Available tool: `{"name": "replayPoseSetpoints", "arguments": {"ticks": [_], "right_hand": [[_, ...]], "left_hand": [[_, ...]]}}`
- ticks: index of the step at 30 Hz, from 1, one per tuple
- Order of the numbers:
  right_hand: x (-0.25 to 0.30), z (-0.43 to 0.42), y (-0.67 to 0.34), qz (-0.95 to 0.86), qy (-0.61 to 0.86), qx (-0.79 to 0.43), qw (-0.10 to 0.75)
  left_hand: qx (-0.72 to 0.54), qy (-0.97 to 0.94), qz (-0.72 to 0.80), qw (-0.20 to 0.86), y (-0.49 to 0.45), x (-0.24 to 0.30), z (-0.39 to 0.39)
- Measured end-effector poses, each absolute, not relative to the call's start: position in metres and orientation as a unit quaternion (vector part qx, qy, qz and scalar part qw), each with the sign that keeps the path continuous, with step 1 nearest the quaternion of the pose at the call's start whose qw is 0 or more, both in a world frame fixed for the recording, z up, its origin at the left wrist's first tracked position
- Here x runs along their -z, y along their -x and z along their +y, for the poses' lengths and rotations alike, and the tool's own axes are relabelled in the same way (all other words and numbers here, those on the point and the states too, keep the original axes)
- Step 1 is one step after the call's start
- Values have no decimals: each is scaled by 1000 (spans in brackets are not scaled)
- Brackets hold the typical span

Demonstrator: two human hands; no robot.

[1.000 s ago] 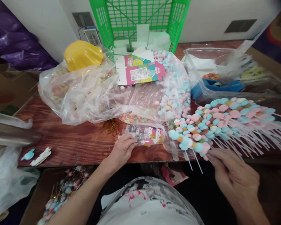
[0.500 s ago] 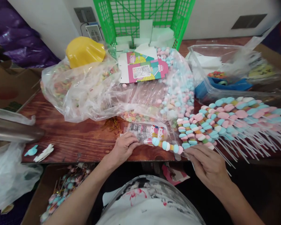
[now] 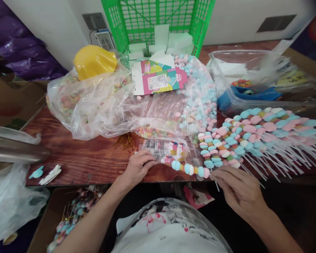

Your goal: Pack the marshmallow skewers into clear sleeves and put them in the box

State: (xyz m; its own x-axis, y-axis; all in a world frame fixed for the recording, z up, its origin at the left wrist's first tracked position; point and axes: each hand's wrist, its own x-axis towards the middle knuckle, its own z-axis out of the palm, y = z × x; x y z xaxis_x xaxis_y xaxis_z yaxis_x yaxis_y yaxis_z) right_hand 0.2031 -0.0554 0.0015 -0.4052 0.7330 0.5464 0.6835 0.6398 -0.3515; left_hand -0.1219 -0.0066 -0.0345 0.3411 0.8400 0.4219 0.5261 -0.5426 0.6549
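My left hand is closed, thumb against fingers, on the near left edge of a clear printed plastic bag lying on the table. A skewer of pale blue, white and pink marshmallows with small orange pieces between them runs from the bag toward my right hand. Its left end lies at the bag's printed part; whether it is inside the film I cannot tell. My right hand pinches the skewer's right end, just past the last pink marshmallow. A white stick shows below those fingertips.
Finished marshmallow skewers are piled at the right. Behind stand bags of candy rings and marshmallows, a flattened printed box, a green crate and a clear tub. A metal cylinder lies at the left.
My right hand and the skewer have shifted slightly right and down. More of the white stick shows below my right fingers. My left hand stays at the bag's edge.
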Motion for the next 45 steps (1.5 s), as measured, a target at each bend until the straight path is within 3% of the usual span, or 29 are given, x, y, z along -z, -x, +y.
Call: {"name": "replayPoseSetpoints", "arguments": {"ticks": [5, 32, 41, 45], "right_hand": [[-6, -60, -209, -823, 429, -20, 372], [-25, -35, -192, -883, 384, 82, 256], [-13, -29, -170, -880, 366, 57, 296], [-8, -27, -172, -873, 366, 30, 321]], "left_hand": [[-379, -780, 442, 229, 121, 33, -6], [-293, -856, 365, 217, 123, 26, 3], [-293, -856, 333, 264, 114, 28, -2], [-320, -848, 367, 208, 115, 27, -4]]}}
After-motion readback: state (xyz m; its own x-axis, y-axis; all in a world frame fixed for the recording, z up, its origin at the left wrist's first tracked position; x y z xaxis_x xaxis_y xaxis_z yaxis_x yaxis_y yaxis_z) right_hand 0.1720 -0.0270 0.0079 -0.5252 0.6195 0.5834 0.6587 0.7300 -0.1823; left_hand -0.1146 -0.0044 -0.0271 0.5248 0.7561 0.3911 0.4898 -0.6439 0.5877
